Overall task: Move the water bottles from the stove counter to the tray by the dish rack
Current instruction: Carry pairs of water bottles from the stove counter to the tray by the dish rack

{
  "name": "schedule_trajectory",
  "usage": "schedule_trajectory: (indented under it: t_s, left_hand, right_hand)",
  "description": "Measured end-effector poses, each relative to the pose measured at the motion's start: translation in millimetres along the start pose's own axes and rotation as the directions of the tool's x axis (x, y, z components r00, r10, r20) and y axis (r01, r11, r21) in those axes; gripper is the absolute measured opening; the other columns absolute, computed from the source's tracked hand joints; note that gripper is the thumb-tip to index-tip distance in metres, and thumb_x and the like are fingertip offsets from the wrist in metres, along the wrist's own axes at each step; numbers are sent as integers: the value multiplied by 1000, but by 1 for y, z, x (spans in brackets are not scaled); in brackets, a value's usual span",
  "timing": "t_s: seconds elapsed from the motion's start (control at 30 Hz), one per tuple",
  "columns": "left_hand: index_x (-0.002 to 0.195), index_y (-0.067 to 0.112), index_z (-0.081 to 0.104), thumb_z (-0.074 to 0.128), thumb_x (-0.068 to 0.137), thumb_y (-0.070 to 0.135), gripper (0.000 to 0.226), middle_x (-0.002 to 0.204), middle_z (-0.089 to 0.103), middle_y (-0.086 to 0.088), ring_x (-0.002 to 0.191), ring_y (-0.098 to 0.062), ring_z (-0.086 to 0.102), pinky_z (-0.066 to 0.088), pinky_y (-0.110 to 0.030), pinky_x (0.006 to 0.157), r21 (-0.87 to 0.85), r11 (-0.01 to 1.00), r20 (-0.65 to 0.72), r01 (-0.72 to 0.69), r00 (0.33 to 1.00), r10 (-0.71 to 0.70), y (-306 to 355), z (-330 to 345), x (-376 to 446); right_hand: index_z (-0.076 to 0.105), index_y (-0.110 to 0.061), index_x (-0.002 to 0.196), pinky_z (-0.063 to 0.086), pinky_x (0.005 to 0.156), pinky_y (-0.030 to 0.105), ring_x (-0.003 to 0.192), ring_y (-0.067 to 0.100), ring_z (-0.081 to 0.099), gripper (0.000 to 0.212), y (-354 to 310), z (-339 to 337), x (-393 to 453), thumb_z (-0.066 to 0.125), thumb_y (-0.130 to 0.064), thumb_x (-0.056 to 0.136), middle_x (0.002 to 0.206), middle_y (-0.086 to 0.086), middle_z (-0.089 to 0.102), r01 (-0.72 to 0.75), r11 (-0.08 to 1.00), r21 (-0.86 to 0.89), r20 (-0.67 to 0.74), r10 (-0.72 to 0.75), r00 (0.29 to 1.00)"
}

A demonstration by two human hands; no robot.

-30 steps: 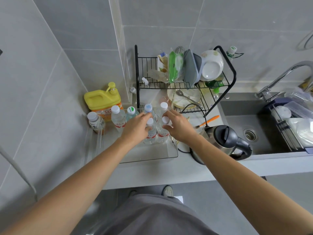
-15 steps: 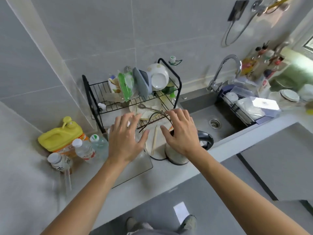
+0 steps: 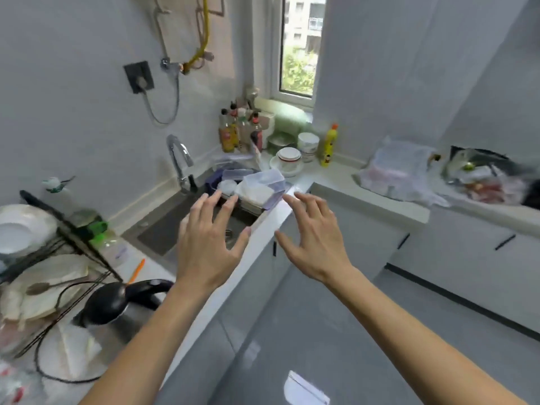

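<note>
My left hand [image 3: 209, 241] and my right hand [image 3: 314, 235] are both held out in the air with fingers spread and nothing in them, over the counter edge beside the sink [image 3: 172, 226]. The black wire dish rack [image 3: 70, 238] with plates shows at the far left edge. The tray and the water bottles on it are out of view. No water bottle can be made out on the far right counter [image 3: 409, 211], where plastic bags [image 3: 400, 173] lie.
A black-lidded kettle [image 3: 117, 299] stands on the counter below the rack. A tap [image 3: 178, 159], plastic containers [image 3: 260, 188], bowls [image 3: 289, 159], sauce bottles [image 3: 236, 130] and a yellow bottle [image 3: 328, 146] crowd the corner by the window. Grey floor [image 3: 306, 331] lies ahead.
Both hands let go of the bottles in the tray and lifted away, fingers spread. The view swung right, from the tray and dish rack toward the sink and the right counter.
</note>
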State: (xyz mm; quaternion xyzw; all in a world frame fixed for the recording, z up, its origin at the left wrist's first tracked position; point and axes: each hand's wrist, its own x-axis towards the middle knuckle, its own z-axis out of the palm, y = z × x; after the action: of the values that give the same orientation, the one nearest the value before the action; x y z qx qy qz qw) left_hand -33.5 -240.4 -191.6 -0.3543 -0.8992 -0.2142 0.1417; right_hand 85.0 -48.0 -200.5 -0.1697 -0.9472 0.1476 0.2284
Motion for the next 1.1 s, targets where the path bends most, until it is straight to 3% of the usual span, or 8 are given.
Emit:
schedule_trajectory:
  t_s: [0.2, 0.47, 0.87, 1.1]
  left_hand:
    - [155, 28, 49, 50, 93, 62, 71, 158, 48, -3, 150, -28, 40, 41, -54, 113, -124, 968, 83, -219, 969, 231, 159, 80, 58]
    - [157, 29, 43, 45, 93, 65, 73, 157, 51, -5, 148, -30, 43, 43, -55, 112, -292, 839, 148, -459, 845, 514, 357, 198, 125]
    - [161, 30, 40, 47, 98, 63, 71, 160, 46, -1, 150, -26, 39, 43, -50, 113, -528, 568, 108, -631, 614, 782, 636, 348, 247]
    - [158, 27, 43, 45, 100, 61, 67, 153, 51, -1, 144, -25, 45, 46, -48, 109, -581, 424, 76, -695, 472, 878, 795, 408, 257]
  right_hand:
    - [39, -27, 157, 37, 119, 47, 146, 23, 37, 74, 150, -83, -35, 47, -62, 93, 157, 1, 43, -269, 960, -72, -88, 262, 961]
    - [37, -28, 158, 32, 123, 45, 148, 22, 34, 71, 331, -162, -83, 52, -58, 95, 158, -1, 42, -560, 822, -105, -232, 527, 817]
    - [36, -29, 159, 37, 120, 45, 147, 19, 37, 71, 577, -266, -90, 51, -58, 96, 157, -5, 42, -817, 563, -125, -391, 729, 562]
    - [37, -27, 159, 40, 117, 48, 146, 21, 40, 71, 689, -323, -136, 52, -60, 98, 158, -3, 44, -887, 452, -92, -473, 765, 438]
